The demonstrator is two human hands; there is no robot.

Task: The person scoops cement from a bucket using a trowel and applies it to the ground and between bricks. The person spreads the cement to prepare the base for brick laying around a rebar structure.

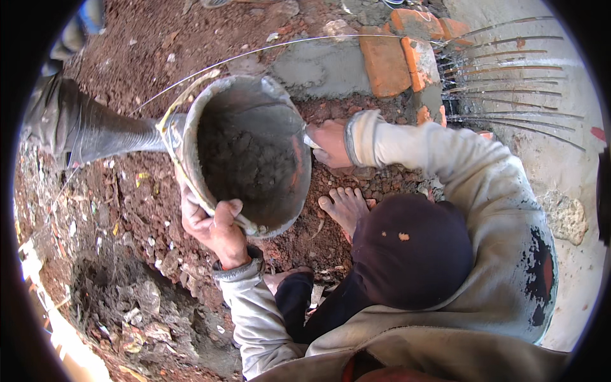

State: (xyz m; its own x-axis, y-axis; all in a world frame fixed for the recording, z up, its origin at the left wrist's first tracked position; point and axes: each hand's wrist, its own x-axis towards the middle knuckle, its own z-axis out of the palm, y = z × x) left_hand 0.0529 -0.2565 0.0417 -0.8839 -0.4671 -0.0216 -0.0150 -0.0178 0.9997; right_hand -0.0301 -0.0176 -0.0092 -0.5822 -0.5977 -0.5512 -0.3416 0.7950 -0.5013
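One bucket (280,109), two bare hands (219,226), two bare feet (345,209), at least four bricks (386,71), at least eight rods (509,53)

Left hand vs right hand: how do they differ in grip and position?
Grip: the left hand clasps the bucket by its rim, thumb over the edge, while the right hand closes on a pale, mostly hidden handle-like piece.
Position: the left hand is at the bucket's lower-left edge in the picture; the right hand is by its right edge.
Shared: both are bare and come out of pale, stained sleeves.
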